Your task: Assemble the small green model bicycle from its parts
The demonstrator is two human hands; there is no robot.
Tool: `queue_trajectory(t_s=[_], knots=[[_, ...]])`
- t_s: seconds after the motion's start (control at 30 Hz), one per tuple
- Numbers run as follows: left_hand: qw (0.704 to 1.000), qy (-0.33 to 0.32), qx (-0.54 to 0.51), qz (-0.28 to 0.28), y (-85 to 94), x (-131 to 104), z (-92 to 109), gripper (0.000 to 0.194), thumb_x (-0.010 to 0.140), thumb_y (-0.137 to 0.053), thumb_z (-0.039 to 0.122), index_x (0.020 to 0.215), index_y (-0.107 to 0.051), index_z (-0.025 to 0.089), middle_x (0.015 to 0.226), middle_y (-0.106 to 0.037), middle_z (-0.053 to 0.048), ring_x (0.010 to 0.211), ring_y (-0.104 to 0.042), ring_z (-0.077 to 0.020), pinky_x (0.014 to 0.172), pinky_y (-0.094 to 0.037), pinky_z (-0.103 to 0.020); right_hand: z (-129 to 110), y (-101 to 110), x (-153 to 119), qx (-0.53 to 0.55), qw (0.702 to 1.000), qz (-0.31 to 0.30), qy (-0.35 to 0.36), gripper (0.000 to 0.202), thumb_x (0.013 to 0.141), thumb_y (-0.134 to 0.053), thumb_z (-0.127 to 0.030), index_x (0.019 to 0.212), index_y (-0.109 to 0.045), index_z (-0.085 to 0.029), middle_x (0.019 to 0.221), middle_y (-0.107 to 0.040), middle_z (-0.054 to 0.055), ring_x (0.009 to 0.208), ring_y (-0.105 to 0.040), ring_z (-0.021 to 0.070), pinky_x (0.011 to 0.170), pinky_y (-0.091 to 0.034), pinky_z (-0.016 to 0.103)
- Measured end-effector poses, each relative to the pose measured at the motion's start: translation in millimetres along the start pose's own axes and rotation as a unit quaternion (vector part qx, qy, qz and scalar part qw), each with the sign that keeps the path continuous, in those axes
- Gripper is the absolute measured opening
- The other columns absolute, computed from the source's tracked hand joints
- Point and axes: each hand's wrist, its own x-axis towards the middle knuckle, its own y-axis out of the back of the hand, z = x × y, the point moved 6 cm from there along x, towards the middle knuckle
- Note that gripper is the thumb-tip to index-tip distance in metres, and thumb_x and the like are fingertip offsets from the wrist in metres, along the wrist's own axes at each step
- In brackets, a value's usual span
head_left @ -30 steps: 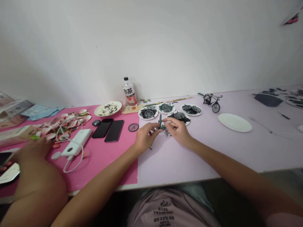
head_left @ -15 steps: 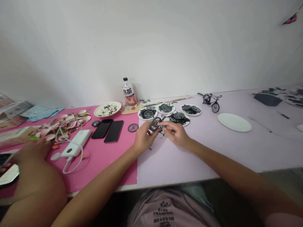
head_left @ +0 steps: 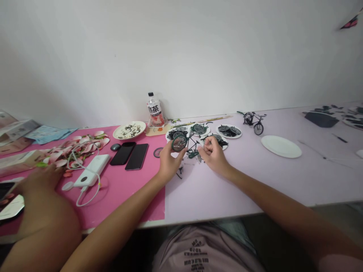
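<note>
We are partway through fitting a wheel to the small green bicycle frame (head_left: 193, 148): our left hand (head_left: 168, 163) pinches the spoked wheel (head_left: 179, 143) raised above the lilac worktop (head_left: 255, 177), and our right hand (head_left: 213, 153) has its fingers closed near the frame's other end, though we cannot tell whether it grips it. Next the wheel hub likely has to line up with the fork, a fine, steady move. Half a second ago the wheel sat lower, between both hands; now it is lifted and turned to face us.

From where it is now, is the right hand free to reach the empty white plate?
Probably yes. The right hand looks empty, and only bare table lies between it and the plate; the small parts plates sit behind that path.
</note>
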Motion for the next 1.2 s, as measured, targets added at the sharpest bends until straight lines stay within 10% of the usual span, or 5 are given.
queue_trajectory(t_s=[0.2,0.47,0.8,1.03,1.2], knots=[[0.985,0.105,-0.139,0.003,-6.4,2,-21,0.043,0.077,-0.085,0.037,0.111,-0.069,0.016,0.106,-0.077,-0.010,0.093,-0.075,-0.0220,0.083,-0.062,-0.034,20,3,6,-0.049,0.994,-0.003,-0.098,0.033,0.085,-0.065,-0.041,0.108,-0.049,-0.023,0.057,-0.034,-0.012,0.051,-0.037,0.0129,0.054,-0.030,0.026],[0.969,0.170,-0.177,0.011,-4.3,4,-30,0.050,0.074,-0.086,0.045,0.108,-0.064,0.016,0.096,-0.076,-0.010,0.084,-0.075,-0.0225,0.079,-0.062,-0.036,16,-15,-1,0.001,0.989,-0.124,-0.086,0.043,0.093,-0.059,-0.059,0.077,-0.060,-0.020,0.065,-0.043,-0.004,0.060,-0.038,0.0129,0.057,-0.028,0.028],[0.961,0.206,-0.186,-0.011,-14.2,-2,-45,0.089,0.073,-0.086,0.042,0.146,-0.036,0.028,0.143,-0.055,-0.016,0.079,-0.075,-0.0168,0.072,-0.063,-0.034,21,-7,3,0.092,0.988,-0.035,-0.119,0.056,0.084,-0.065,-0.073,0.096,-0.068,-0.018,0.059,-0.036,-0.007,0.051,-0.029,0.0099,0.047,-0.022,0.025],[0.994,0.056,0.090,0.019,8.1,5,-21,0.043,0.082,-0.079,0.032,0.122,-0.065,0.023,0.120,-0.063,-0.008,0.079,-0.059,-0.0131,0.073,-0.053,-0.028,24,-4,5,0.114,0.986,-0.013,-0.123,0.055,0.082,-0.070,-0.072,0.094,-0.066,-0.018,0.057,-0.035,-0.008,0.050,-0.025,0.0081,0.046,-0.018,0.024],[0.996,0.008,0.014,-0.089,-9.8,0,-8,0.031,0.090,-0.072,0.043,0.112,-0.072,0.021,0.098,-0.069,-0.006,0.069,-0.053,-0.0126,0.065,-0.049,-0.026,16,-10,2,0.082,0.990,-0.059,-0.097,0.052,0.082,-0.071,-0.069,0.092,-0.065,-0.018,0.059,-0.036,-0.008,0.053,-0.031,0.0101,0.051,-0.024,0.026]])
